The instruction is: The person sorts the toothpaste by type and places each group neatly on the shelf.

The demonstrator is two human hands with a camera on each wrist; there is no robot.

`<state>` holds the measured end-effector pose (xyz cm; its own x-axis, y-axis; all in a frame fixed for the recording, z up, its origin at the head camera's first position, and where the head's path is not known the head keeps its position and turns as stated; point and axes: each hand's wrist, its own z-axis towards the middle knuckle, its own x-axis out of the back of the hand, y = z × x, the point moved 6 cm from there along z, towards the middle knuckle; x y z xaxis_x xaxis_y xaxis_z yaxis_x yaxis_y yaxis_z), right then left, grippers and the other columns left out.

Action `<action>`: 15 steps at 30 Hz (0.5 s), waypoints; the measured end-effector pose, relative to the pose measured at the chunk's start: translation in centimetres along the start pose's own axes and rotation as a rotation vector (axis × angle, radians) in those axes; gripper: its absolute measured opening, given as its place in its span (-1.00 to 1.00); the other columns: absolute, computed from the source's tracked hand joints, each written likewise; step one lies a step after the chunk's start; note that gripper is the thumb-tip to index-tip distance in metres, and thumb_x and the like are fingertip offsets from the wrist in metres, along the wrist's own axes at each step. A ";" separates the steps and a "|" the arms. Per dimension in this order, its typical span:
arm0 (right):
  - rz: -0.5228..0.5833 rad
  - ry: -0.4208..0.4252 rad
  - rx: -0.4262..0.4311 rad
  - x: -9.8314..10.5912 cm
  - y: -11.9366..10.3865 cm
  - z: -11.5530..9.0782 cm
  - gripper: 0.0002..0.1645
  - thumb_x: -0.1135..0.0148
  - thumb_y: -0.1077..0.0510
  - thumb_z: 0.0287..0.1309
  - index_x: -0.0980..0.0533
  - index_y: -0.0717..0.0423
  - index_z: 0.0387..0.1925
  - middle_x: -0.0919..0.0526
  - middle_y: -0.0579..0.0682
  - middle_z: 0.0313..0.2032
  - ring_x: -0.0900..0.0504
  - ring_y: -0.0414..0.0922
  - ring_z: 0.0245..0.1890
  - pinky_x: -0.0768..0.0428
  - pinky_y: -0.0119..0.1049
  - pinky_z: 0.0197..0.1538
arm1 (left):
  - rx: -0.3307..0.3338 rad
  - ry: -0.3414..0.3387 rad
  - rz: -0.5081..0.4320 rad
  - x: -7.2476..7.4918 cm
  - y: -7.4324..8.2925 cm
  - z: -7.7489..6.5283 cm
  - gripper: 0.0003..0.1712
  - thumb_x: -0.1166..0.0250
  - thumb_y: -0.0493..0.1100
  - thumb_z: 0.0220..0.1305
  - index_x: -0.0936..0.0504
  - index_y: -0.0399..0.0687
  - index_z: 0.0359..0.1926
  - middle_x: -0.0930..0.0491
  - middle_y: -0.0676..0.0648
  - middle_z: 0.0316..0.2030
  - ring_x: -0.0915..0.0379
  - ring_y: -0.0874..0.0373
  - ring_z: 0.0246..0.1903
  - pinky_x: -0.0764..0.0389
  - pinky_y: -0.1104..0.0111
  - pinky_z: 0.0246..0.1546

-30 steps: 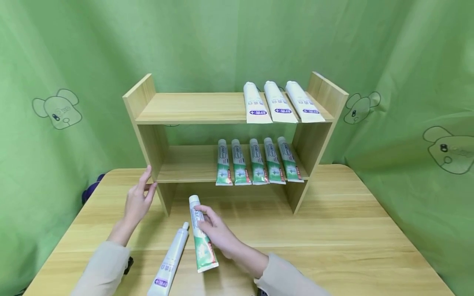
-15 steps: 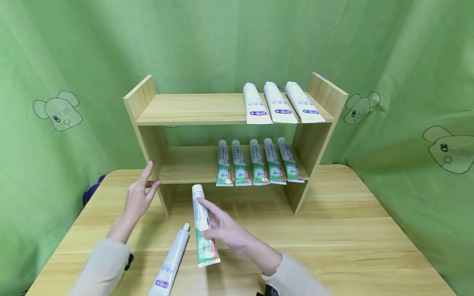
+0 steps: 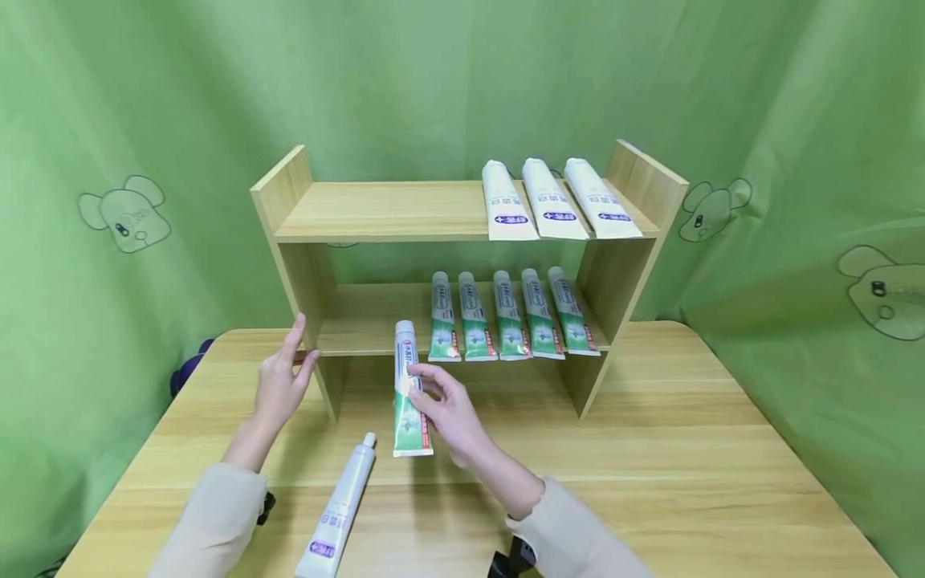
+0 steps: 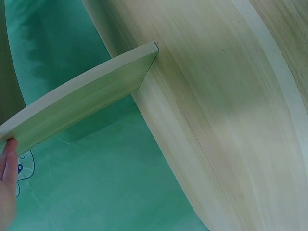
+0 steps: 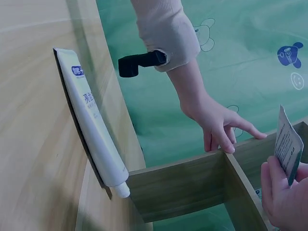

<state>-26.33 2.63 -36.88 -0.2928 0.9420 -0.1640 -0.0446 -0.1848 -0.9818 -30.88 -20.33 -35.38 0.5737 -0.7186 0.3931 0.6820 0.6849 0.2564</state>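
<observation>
My right hand [image 3: 451, 413] holds a green-and-white toothpaste tube [image 3: 412, 425], cap up, between thumb and fingers. The tube is in front of the middle board at its left part, its cap overlapping that board's front edge. In the right wrist view the tube [image 5: 288, 144] shows edge-on in the hand. My left hand [image 3: 282, 385] touches the left side panel of the wooden shelf [image 3: 390, 209], index finger straight along it, thumb at the front edge. The left wrist view shows fingers [image 4: 8, 166] at a board's edge. A white toothpaste tube [image 3: 340, 506] lies on the table between the forearms.
Several green-and-white tubes [image 3: 509, 321] lie side by side on the middle board, toward the right. Three white tubes [image 3: 552, 201] lie on the top board's right part. A wooden table [image 3: 686, 466] bears the shelf, and a green curtain [image 3: 405, 80] hangs behind.
My right hand has carried the green-and-white tube up and right, from over the table toward the middle board. The left hand stays at the left panel.
</observation>
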 end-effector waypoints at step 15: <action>0.053 -0.157 -0.148 0.2 -0.7 0.6 -0.12 -0.11 0.45 0.04 -0.07 -0.07 0.37 -0.02 0.19 0.35 -0.45 -0.02 0.02 -0.58 -0.42 -0.05 | 0.024 0.004 -0.019 -0.1 0.0 0.0 -0.02 -0.28 -0.54 -0.06 -0.11 0.07 0.36 -0.51 -0.50 -0.15 -0.56 -0.23 -0.57 -0.66 0.10 -0.59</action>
<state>-26.93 2.76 -36.20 -0.4371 0.8745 -0.2103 0.1121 -0.1791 -0.9774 -30.93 -20.26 -35.43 0.5623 -0.7322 0.3843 0.6822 0.6734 0.2848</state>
